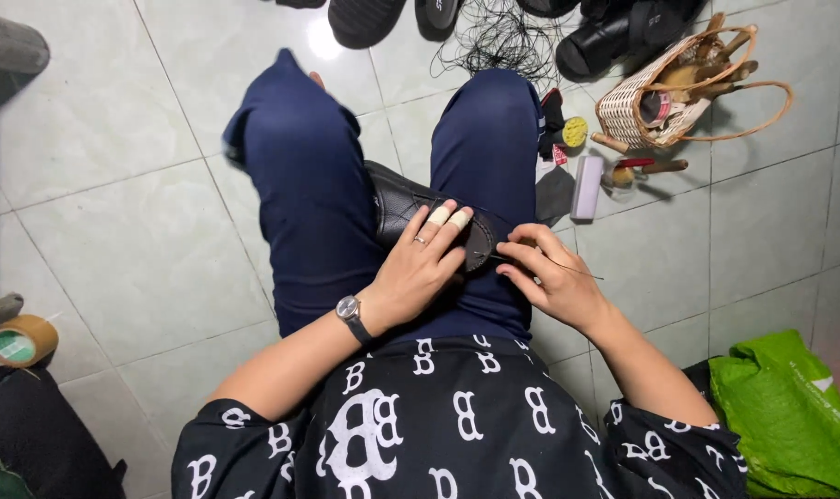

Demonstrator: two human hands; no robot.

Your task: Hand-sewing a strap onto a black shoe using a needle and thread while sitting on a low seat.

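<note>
A black leather shoe (403,205) lies between my knees, resting on my dark blue trousers. My left hand (423,261) presses down on its near end; two fingers wear pale tape and one a ring, and a watch sits on the wrist. My right hand (551,274) is just right of the shoe's edge, fingers pinched on a thin needle with a dark thread (575,270) trailing to the right. The needle tip meets the shoe's rim.
A wicker basket (623,115) of wooden-handled tools stands at the upper right, with a yellow tin (575,132), a pale block (586,187) and tangled black thread (500,42) nearby. Dark sandals (605,42) line the top edge. A green bag (785,411) lies lower right, a tape roll (20,340) at left.
</note>
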